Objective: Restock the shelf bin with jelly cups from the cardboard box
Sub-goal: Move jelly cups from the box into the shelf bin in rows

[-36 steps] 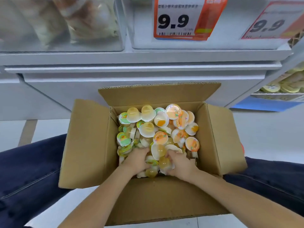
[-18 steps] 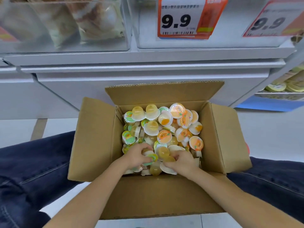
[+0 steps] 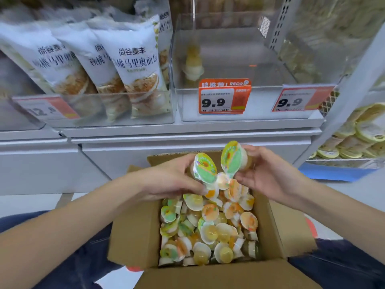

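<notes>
1. Big white shelf unit [image 3: 187,130] fills the top half, with the floor showing below it on both sides.
2. Open cardboard box [image 3: 135,226] sits between the person's knees, right in front of the shelf, flaps folded out. It's packed with loose jelly cups [image 3: 208,226], a mix of green, orange and yellow lids lying every which way.
3. Bread bags [image 3: 133,65] stand leaning in the clear bin on the left, behind a 12-something price tag [image 3: 48,110] that's too blurry to read fully.
4. Clear shelf bin [image 3: 239,94] in the middle is the target one. Only a yellowish cup or two [image 3: 192,65] sits at its back left, pretty blurry.
5. Left hand [image 3: 168,180] is raised over the box, fingers curled round a green-lidded jelly cup [image 3: 205,167].
6. Right hand [image 3: 268,176] is up beside it, gripping another green-lidded cup [image 3: 232,158] by its base. The two lids sit just beside each other; can't tell if they touch.
7. Orange 9.9 tag [image 3: 224,99] hangs on the bin front, with a second 9.9 tag [image 3: 298,100] to its right.
</notes>
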Motion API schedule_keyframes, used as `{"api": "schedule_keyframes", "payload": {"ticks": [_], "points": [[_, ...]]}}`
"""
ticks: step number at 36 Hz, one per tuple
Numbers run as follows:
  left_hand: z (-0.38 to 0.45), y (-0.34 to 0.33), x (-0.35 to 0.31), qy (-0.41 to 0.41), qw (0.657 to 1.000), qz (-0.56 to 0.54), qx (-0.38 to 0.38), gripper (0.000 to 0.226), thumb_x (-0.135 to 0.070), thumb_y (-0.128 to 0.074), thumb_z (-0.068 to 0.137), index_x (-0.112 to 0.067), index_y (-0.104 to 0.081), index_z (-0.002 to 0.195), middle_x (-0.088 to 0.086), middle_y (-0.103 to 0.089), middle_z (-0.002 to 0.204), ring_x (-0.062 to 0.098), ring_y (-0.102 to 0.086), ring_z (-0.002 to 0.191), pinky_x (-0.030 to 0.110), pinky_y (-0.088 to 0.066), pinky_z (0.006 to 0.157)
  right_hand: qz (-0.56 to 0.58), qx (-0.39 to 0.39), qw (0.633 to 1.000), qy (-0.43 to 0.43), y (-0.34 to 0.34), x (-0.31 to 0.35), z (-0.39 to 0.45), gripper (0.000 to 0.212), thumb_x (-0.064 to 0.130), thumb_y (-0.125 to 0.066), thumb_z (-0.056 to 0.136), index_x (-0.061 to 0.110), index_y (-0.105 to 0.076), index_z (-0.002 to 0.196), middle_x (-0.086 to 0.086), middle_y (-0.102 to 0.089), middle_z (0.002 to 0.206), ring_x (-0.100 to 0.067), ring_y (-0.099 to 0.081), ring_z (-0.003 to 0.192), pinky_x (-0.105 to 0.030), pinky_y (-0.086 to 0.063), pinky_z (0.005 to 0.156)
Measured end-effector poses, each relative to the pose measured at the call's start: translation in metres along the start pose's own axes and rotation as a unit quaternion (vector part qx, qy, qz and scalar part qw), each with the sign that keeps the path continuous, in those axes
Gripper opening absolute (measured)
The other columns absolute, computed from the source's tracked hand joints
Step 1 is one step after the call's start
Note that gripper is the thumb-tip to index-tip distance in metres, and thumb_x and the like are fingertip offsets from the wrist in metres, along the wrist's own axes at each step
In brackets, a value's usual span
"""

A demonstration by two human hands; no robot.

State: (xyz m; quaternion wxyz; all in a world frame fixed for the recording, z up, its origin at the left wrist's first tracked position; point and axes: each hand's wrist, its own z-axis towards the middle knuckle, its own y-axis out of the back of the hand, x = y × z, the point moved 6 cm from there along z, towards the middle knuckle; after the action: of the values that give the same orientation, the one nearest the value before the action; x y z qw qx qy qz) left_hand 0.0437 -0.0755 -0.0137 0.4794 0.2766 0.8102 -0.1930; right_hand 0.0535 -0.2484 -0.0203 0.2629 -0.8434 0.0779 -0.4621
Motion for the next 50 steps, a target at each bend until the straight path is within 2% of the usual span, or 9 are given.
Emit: {"api": "schedule_keyframes", "payload": {"ticks": [4, 9, 13, 17, 22, 27, 34, 38, 50], "points": [[-0.004, 0.0, -0.022, -0.06, 0.991, 0.085, -0.09, 0.044, -0.008, -0.069, 0.083, -0.022, -0.052, 0.121, -0.001, -0.071, 0.093, 0.01, -0.067, 0.074, 0.024, -0.052, 0.068, -0.104, 0.045, 0.992, 0.059, -0.015, 0.023, -0.01, 0.038, 0.021, -0.077, 0.075, 0.013, -0.064, 0.11, -0.016, -0.065, 0.1, -0.025, -0.066, 0.083, -0.028, -0.058, 0.071], [0.005, -0.006, -0.04, -0.132, 0.979, 0.06, -0.14, 0.048, -0.003, -0.071, 0.079, -0.024, -0.053, 0.118, 0.005, -0.069, 0.089, 0.017, -0.069, 0.071, 0.032, -0.058, 0.066, -0.302, 0.0, 0.938, 0.171, -0.032, 0.043, -0.016, 0.044, 0.019, -0.072, 0.07, 0.018, -0.063, 0.113, -0.009, -0.065, 0.111, -0.023, -0.068, 0.085, -0.028, -0.057, 0.07], [0.006, -0.003, -0.042, -0.161, 0.971, 0.045, -0.17, 0.052, -0.004, -0.073, 0.077, -0.026, -0.055, 0.12, 0.005, -0.072, 0.092, 0.021, -0.071, 0.075, 0.034, -0.059, 0.071, -0.336, 0.013, 0.926, 0.169, -0.036, 0.045, -0.015, 0.046, 0.015, -0.073, 0.071, 0.021, -0.062, 0.115, -0.005, -0.066, 0.111, -0.021, -0.069, 0.093, -0.029, -0.057, 0.076], [0.005, -0.004, -0.04, -0.178, 0.965, 0.044, -0.187, 0.053, -0.004, -0.074, 0.076, -0.036, -0.055, 0.114, 0.002, -0.071, 0.093, 0.022, -0.071, 0.079, 0.034, -0.058, 0.072, -0.311, 0.024, 0.939, 0.142, -0.035, 0.04, -0.015, 0.045, 0.0, -0.068, 0.08, 0.015, -0.059, 0.121, -0.011, -0.066, 0.11, -0.023, -0.069, 0.093, -0.028, -0.057, 0.072], [0.005, -0.006, -0.037, -0.168, 0.964, 0.072, -0.195, 0.063, -0.007, -0.077, 0.074, -0.025, -0.052, 0.129, 0.002, -0.068, 0.106, 0.015, -0.07, 0.088, 0.033, -0.058, 0.078, -0.305, 0.014, 0.944, 0.128, -0.033, 0.036, -0.015, 0.049, 0.001, -0.07, 0.076, 0.015, -0.058, 0.121, -0.009, -0.071, 0.103, -0.021, -0.071, 0.086, -0.027, -0.058, 0.069], [0.001, -0.009, -0.041, -0.18, 0.957, 0.113, -0.2, 0.065, -0.011, -0.08, 0.071, -0.029, -0.053, 0.127, -0.001, -0.065, 0.11, 0.011, -0.068, 0.093, 0.029, -0.058, 0.079, -0.298, 0.003, 0.95, 0.092, -0.027, 0.032, -0.015, 0.053, 0.012, -0.073, 0.068, 0.013, -0.055, 0.117, -0.012, -0.072, 0.094, -0.022, -0.071, 0.081, -0.025, -0.058, 0.066], [-0.001, -0.007, -0.042, -0.189, 0.941, 0.162, -0.231, 0.069, -0.05, -0.077, 0.057, -0.034, -0.056, 0.121, -0.011, -0.066, 0.106, 0.011, -0.065, 0.096, 0.038, -0.056, 0.082, -0.287, 0.023, 0.955, 0.067, -0.027, 0.03, -0.016, 0.049, 0.023, -0.073, 0.069, 0.015, -0.058, 0.116, -0.011, -0.072, 0.099, -0.024, -0.069, 0.091, -0.029, -0.057, 0.078], [0.0, -0.007, -0.042, -0.19, 0.94, 0.159, -0.233, 0.064, -0.046, -0.078, 0.057, -0.034, -0.057, 0.116, -0.008, -0.066, 0.107, 0.013, -0.065, 0.096, 0.037, -0.056, 0.082, -0.206, 0.041, 0.977, 0.038, -0.031, 0.028, -0.014, 0.046, 0.016, -0.07, 0.071, 0.01, -0.059, 0.115, -0.012, -0.07, 0.097, -0.025, -0.07, 0.088, -0.032, -0.058, 0.077], [0.004, -0.013, -0.038, -0.204, 0.932, 0.193, -0.23, 0.073, -0.048, -0.078, 0.057, -0.034, -0.054, 0.125, -0.012, -0.063, 0.114, 0.008, -0.062, 0.103, 0.037, -0.054, 0.087, -0.213, 0.008, 0.976, 0.033, -0.03, 0.024, -0.013, 0.053, 0.018, -0.075, 0.065, 0.013, -0.061, 0.115, -0.003, -0.072, 0.093, -0.02, -0.07, 0.084, -0.037, -0.059, 0.074]]}}
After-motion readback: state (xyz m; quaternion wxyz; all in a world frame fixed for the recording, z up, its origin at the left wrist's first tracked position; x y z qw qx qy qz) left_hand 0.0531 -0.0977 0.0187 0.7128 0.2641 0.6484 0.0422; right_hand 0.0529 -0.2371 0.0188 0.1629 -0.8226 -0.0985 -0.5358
